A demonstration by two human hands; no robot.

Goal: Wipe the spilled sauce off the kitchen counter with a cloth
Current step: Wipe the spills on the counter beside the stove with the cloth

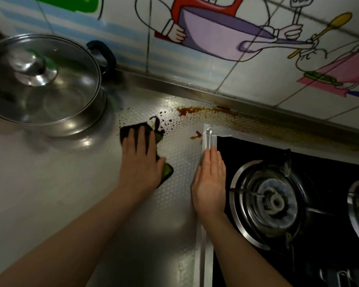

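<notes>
Brown sauce [188, 111] is spilled along the back of the steel counter [56, 183], with dark droplets spread left of it and a small blot [196, 135] by the stove's corner. My left hand [140, 160] presses flat on a dark cloth with a green side [167, 172], at the left edge of the droplets. My right hand [210, 183] lies flat with fingers together on the taped edge of the stove, holding nothing.
A steel pot with a glass lid [42, 79] stands at the back left, close to the cloth. A black gas stove [274, 199] with burners fills the right side. A tiled wall with cartoon stickers [226, 34] runs behind the counter.
</notes>
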